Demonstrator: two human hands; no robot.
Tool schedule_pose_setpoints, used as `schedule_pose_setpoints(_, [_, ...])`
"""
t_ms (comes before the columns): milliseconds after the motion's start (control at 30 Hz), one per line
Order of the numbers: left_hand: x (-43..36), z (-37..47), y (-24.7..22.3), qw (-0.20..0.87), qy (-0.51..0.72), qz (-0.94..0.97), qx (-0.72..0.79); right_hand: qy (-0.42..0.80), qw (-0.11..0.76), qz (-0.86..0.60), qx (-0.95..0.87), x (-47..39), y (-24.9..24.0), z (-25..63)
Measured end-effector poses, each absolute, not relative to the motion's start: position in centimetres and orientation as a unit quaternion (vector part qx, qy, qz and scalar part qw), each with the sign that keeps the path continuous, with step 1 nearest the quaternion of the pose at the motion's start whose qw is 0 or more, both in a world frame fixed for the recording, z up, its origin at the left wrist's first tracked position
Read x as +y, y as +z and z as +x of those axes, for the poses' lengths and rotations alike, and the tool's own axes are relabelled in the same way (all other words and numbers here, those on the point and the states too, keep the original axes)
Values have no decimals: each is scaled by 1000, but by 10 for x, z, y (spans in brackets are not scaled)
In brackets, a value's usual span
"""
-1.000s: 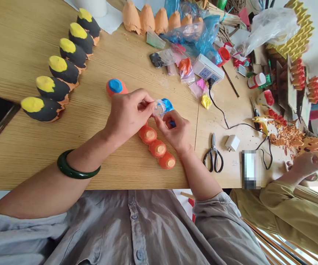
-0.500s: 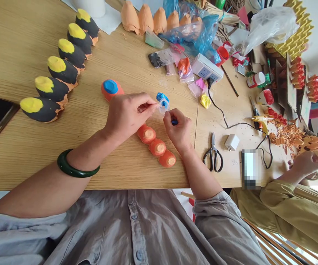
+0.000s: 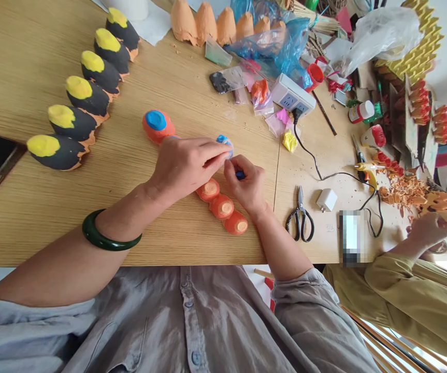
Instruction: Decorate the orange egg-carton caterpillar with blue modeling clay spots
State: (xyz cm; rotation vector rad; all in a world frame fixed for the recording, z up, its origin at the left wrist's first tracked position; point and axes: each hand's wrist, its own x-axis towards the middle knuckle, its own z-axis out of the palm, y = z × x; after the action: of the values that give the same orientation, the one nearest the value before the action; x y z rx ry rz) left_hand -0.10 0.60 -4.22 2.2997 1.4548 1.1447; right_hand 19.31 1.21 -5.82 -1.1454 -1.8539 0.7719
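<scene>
My left hand (image 3: 190,165), above the table's middle, pinches the clear plastic bag (image 3: 225,144) that has blue clay in it. Close on its right, my right hand (image 3: 245,182) is closed, its thumb and forefinger at the bag's lower edge and a dark blue lump (image 3: 240,175) showing between its fingers. Beneath my hands runs a slanting row of orange-red egg-carton cones. The upper-left cone (image 3: 157,125) carries a flat blue patch, while the lower-right ones (image 3: 222,206) have bare pale tips. My left hand hides the row's middle.
Black cones with yellow tops (image 3: 78,88) line the left. Plain orange cones (image 3: 205,23), a blue plastic bag (image 3: 285,49) and clay packets lie behind. Scissors (image 3: 301,215), a power strip (image 3: 291,96) and its cord are on the right, where another person's hand (image 3: 429,230) rests near carton pieces.
My left hand has moved slightly right, closer to my right hand, which has shifted a little left. The clear bag is now bunched lower between them.
</scene>
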Motion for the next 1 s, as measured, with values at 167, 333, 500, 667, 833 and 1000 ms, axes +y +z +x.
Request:
schedule_pose_setpoints(167, [5,0,-35,109,405,771,479,334,402,-466,-714,12,-50,194])
schedule_pose_setpoints(333, [12,-12,-25,118,423,763,474,407,421,-465,-664,12,-43,195])
schedule_pose_setpoints(500, [24,-18,-38,129,376,823,407,569,433,-425,-556,17,-42,198])
schedule_pose_setpoints(667, [21,-12,-43,126,337,810,464,652,394,-388,-519,23,-44,201])
schedule_pose_setpoints(833, [21,-14,-42,128,320,782,519,588,461,-471,-468,34,-49,209])
schedule_pose_setpoints(1000, [26,-20,-45,117,332,708,613,570,484,-435,-501,41,-63,216])
